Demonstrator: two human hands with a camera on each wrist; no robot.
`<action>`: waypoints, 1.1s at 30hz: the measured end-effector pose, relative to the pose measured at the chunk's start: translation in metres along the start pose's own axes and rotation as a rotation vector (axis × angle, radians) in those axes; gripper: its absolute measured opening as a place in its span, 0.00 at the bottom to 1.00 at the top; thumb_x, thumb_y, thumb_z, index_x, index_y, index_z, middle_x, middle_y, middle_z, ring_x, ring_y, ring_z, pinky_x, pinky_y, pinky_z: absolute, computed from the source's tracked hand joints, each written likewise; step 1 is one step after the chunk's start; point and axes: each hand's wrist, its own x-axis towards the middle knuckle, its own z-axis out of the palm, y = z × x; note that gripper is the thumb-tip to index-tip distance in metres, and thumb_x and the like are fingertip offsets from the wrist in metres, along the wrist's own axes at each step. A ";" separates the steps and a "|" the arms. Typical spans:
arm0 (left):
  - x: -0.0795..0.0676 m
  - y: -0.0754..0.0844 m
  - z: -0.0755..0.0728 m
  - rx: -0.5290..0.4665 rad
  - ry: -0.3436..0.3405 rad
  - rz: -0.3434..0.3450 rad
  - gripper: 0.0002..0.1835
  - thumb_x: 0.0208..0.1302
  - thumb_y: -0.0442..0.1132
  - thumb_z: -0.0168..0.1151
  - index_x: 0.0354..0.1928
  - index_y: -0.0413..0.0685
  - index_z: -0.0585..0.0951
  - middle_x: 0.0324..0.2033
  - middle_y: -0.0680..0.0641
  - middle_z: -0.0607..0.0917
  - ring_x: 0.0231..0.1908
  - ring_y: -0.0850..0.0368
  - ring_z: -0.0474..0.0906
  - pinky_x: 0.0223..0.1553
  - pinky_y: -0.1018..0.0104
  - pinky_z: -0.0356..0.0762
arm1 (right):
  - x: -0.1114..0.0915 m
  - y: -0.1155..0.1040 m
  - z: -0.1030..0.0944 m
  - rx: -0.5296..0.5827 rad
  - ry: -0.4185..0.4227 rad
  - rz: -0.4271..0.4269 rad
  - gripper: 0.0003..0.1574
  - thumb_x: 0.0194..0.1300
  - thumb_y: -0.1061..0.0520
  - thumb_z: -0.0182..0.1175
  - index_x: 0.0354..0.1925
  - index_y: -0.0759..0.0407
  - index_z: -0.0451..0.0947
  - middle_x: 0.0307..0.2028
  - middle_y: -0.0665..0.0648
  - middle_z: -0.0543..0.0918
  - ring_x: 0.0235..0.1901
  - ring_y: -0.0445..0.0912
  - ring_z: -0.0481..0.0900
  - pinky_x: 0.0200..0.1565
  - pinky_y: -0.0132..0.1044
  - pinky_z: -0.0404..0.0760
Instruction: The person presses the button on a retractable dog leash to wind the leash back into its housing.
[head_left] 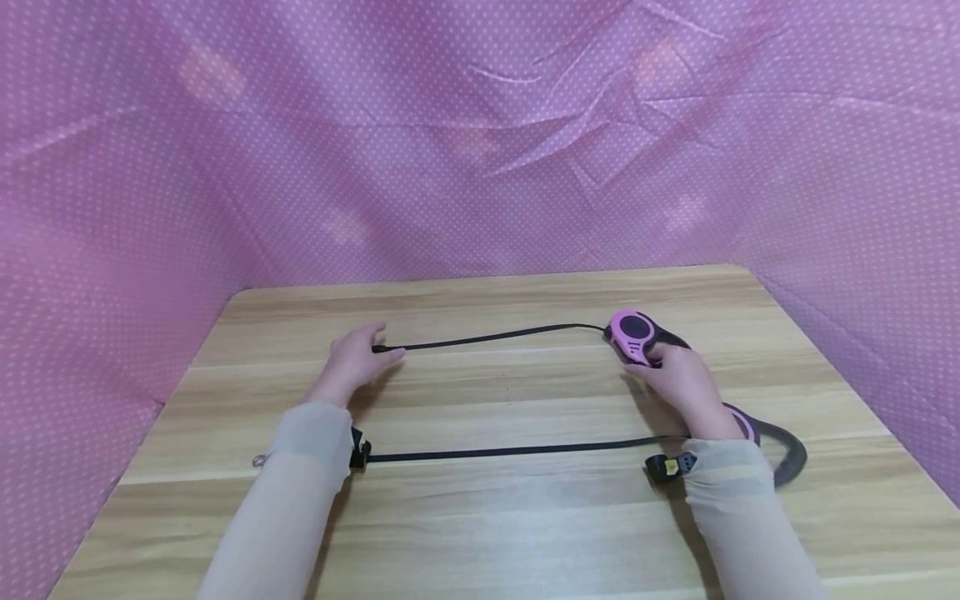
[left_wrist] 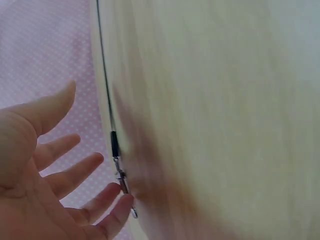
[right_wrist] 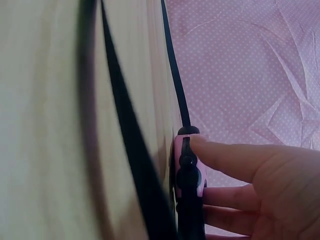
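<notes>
At the back of the table my right hand (head_left: 681, 385) grips a pink-and-black retractable dog leash (head_left: 633, 332), thumb on one side near its button and fingers on the other in the right wrist view. Its black strap (head_left: 495, 337) runs left to a metal snap clip (left_wrist: 121, 181). There my left hand (head_left: 351, 363) has its fingers spread, two fingertips right at the clip in the left wrist view. A second retractable leash, with a grey loop handle (head_left: 795, 457), lies beneath my right wrist, partly hidden. Its strap (head_left: 510, 451) stretches left to my left wrist.
Both leashes lie on a wood-grain table (head_left: 480, 533). Pink dotted cloth (head_left: 480, 167) hangs around the back and sides. A small metal ring (head_left: 259, 460) shows left of my left sleeve. A black wrist camera (head_left: 663, 468) sits on my right wrist.
</notes>
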 end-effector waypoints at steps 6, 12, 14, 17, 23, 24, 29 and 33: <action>0.005 -0.008 0.002 -0.001 0.036 0.002 0.32 0.67 0.43 0.64 0.69 0.40 0.68 0.68 0.37 0.71 0.69 0.31 0.56 0.72 0.38 0.49 | 0.003 -0.002 0.001 -0.002 -0.008 0.012 0.23 0.64 0.44 0.65 0.32 0.64 0.77 0.27 0.59 0.78 0.27 0.49 0.70 0.28 0.37 0.65; 0.006 -0.020 -0.007 0.017 0.087 -0.020 0.24 0.66 0.37 0.64 0.62 0.36 0.74 0.59 0.33 0.79 0.63 0.33 0.68 0.72 0.39 0.42 | 0.005 -0.004 0.002 -0.010 -0.010 0.022 0.21 0.64 0.47 0.66 0.32 0.64 0.77 0.23 0.55 0.75 0.25 0.48 0.68 0.28 0.37 0.65; 0.005 -0.024 -0.009 0.021 0.101 -0.057 0.21 0.66 0.37 0.64 0.59 0.36 0.76 0.57 0.33 0.81 0.60 0.34 0.71 0.71 0.39 0.42 | 0.007 -0.004 0.003 -0.020 -0.009 0.027 0.22 0.64 0.48 0.67 0.36 0.68 0.79 0.26 0.60 0.79 0.27 0.49 0.70 0.30 0.39 0.67; 0.005 -0.029 -0.012 0.004 0.096 -0.119 0.18 0.68 0.40 0.63 0.55 0.37 0.78 0.54 0.33 0.81 0.58 0.35 0.71 0.70 0.41 0.49 | 0.009 -0.004 0.005 -0.039 -0.010 0.029 0.24 0.64 0.49 0.67 0.42 0.71 0.81 0.35 0.66 0.84 0.30 0.51 0.72 0.33 0.41 0.70; 0.004 -0.035 -0.011 -0.027 0.040 -0.163 0.17 0.70 0.44 0.61 0.51 0.37 0.77 0.52 0.34 0.80 0.52 0.41 0.74 0.56 0.47 0.72 | 0.012 0.000 0.008 -0.048 -0.007 0.006 0.25 0.63 0.48 0.67 0.41 0.72 0.82 0.35 0.67 0.85 0.31 0.52 0.72 0.35 0.43 0.72; 0.004 -0.035 -0.011 -0.030 0.034 -0.162 0.17 0.70 0.44 0.60 0.51 0.37 0.77 0.52 0.34 0.79 0.51 0.41 0.74 0.56 0.47 0.72 | 0.012 0.001 0.008 -0.046 -0.007 -0.001 0.25 0.63 0.47 0.66 0.40 0.71 0.82 0.34 0.66 0.84 0.30 0.51 0.73 0.33 0.42 0.72; 0.006 -0.042 -0.010 -0.043 0.022 -0.110 0.18 0.72 0.46 0.58 0.49 0.36 0.76 0.48 0.35 0.79 0.46 0.44 0.74 0.50 0.52 0.74 | 0.013 0.003 0.010 -0.014 -0.018 -0.050 0.22 0.70 0.46 0.57 0.28 0.62 0.78 0.23 0.57 0.79 0.23 0.48 0.70 0.27 0.37 0.67; 0.008 -0.049 -0.009 -0.103 0.032 -0.107 0.18 0.74 0.47 0.53 0.51 0.37 0.74 0.47 0.37 0.78 0.45 0.46 0.73 0.48 0.55 0.73 | 0.014 0.004 0.012 0.001 -0.021 -0.073 0.27 0.74 0.44 0.52 0.23 0.59 0.75 0.20 0.54 0.74 0.22 0.47 0.68 0.27 0.37 0.65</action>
